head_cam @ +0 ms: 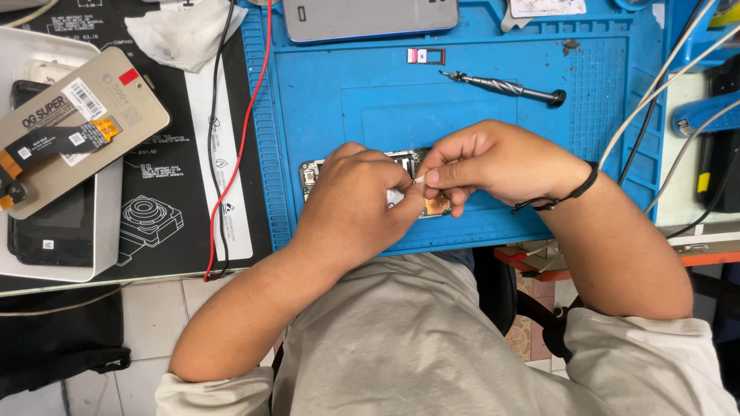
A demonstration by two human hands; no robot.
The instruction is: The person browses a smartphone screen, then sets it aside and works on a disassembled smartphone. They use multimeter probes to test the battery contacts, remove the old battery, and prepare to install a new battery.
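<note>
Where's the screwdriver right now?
In the head view, the screwdriver lies on the blue work mat, up and right of both hands, just below and right of the small SIM tray.

Left hand [351, 204] and right hand [493, 162] meet over an opened phone [435, 204] on the blue mat [324, 100]; the right pinches a small tool [420, 179]. A screwdriver [501, 86] lies beyond the right hand.
</note>
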